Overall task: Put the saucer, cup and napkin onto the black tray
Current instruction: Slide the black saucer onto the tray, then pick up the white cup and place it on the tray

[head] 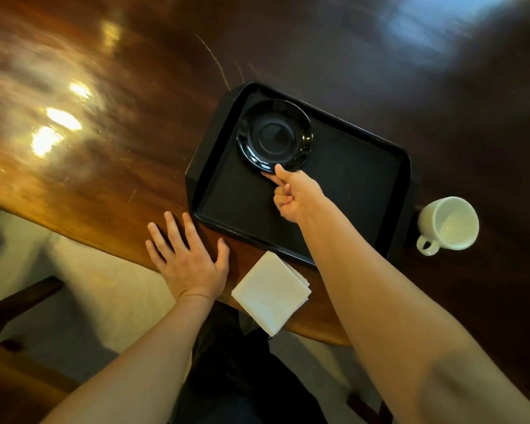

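A black tray (343, 179) lies on the wooden table. A glossy black saucer (274, 134) rests in the tray's far left corner. My right hand (297, 194) pinches the saucer's near rim between thumb and forefinger, the other fingers curled. A white cup (447, 224) stands on the table just right of the tray, handle toward me. A folded white napkin (271, 292) lies at the table's near edge, touching the tray's front rim and overhanging the table. My left hand (187, 258) lies flat on the table with fingers spread, left of the napkin, holding nothing.
The dark wooden table (104, 133) stretches away to the left and far side with bright light reflections. Its near edge runs diagonally under my forearms. A wooden chair (16, 307) and pale floor show below at the left.
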### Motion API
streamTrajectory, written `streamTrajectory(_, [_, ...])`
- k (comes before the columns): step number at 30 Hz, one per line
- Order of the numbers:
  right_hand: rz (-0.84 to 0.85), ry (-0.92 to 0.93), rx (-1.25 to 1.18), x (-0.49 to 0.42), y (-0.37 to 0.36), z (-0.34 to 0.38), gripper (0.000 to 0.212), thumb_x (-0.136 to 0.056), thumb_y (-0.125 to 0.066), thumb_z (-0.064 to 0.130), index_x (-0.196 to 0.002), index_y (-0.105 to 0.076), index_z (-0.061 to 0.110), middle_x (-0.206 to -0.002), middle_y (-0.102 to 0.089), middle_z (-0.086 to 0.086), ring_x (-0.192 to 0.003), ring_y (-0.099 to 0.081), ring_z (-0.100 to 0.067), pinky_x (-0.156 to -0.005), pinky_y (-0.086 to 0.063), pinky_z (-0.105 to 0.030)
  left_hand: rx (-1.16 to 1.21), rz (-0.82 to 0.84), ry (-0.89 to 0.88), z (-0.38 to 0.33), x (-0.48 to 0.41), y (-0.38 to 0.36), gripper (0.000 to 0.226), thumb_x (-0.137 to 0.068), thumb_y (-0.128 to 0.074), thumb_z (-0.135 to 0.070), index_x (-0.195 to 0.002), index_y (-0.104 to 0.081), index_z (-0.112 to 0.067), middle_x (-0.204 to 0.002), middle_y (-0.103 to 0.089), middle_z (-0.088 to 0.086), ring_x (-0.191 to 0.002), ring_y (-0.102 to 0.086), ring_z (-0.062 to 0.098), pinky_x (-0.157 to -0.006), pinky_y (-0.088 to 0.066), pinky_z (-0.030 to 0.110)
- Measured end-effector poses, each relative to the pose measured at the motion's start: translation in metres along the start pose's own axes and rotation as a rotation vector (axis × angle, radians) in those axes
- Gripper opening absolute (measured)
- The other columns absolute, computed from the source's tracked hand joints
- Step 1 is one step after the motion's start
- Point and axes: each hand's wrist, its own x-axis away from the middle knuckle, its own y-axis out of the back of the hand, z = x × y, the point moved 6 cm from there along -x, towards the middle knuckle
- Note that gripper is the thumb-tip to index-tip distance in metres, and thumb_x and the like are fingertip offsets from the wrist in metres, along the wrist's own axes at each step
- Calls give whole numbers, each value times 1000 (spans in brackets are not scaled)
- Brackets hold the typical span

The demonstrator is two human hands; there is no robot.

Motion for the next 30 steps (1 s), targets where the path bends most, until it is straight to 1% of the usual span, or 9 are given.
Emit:
streamTrajectory(3, [33, 8, 92, 3, 5, 4, 45, -104, -54, 26, -146, -44, 18, -136, -65, -12, -36, -37, -5, -30, -27, -12, 6, 4, 4, 0, -1, -1, 85, -93, -30, -70, -156, -38, -14, -166, -30, 17, -155, -18, 45, -124, -5, 57])
streamTrajectory(5, [45, 10, 127, 9, 12, 6, 43, -104, -54, 28, -144, -48, 15, -135, -66, -10, -37, -37, -6, -31, -28, -12, 8, 9, 8, 0, -1, -1, 84, -93, -31, -70, -156, -38, -15, -166, -29, 17, -155, -18, 45, -124, -6, 57])
streamTrajectory(9, [-8, 73, 198, 26, 34, 12, 36, -103, -55, 27, -137, -54, 14, -120, -71, -6, -36, -38, -6, -32, -31, -13, 8, 10, 8, -1, -1, 1, 84, -92, -35, -69, -156, -39, -15, -167, -29, 17, -155, -18, 45, -124, -6, 58])
streamTrajectory(14, [-195, 255, 329, 59, 81, 15, 12, -101, -59, 30, -108, -61, 20, -101, -75, 0, -35, -43, -4, -34, -37, -16, 15, 16, 12, -1, 1, 2, 85, -92, -36, -67, -157, -35, -14, -167, -27, 18, -155, -16, 45, -123, -9, 60])
streamTrajectory(16, [-256, 322, 337, 73, 105, 11, 9, -101, -59, 31, -100, -61, 23, -97, -75, 2, -35, -46, -3, -36, -39, -16, 19, 15, 9, -1, 2, 3, 85, -91, -39, -65, -158, -33, -13, -167, -26, 18, -155, -14, 45, -123, -9, 60])
streamTrajectory(19, [-337, 373, 328, 92, 142, 0, 13, -101, -57, 35, -102, -62, 23, -96, -74, 4, -34, -47, -4, -36, -40, -17, 22, 19, 8, -2, 3, 6, 85, -91, -42, -62, -158, -31, -11, -167, -24, 19, -156, -12, 45, -124, -8, 60])
streamTrajectory(23, [-454, 403, 325, 113, 190, -13, 27, -102, -54, 39, -113, -62, 16, -99, -73, 2, -39, -49, -6, -35, -39, -17, 32, 32, 9, -5, 4, 10, 84, -93, -46, -60, -159, -30, -11, -168, -23, 18, -156, -11, 45, -124, -8, 60])
streamTrajectory(27, [-576, 385, 234, 128, 228, -22, 27, -103, -54, 37, -113, -58, 13, -101, -72, -4, -48, -53, -10, -36, -40, -20, 46, 37, 6, -5, 5, 12, 83, -94, -47, -59, -159, -30, -11, -168, -22, 19, -156, -11, 46, -124, -7, 60])
streamTrajectory(30, [-643, 358, 157, 132, 248, -20, 32, -101, -56, 39, -123, -53, 15, -101, -70, -5, -54, -59, -10, -39, -45, -19, 64, 33, -4, -6, 5, 13, 84, -93, -44, -61, -158, -30, -10, -168, -22, 20, -156, -11, 46, -124, -7, 61])
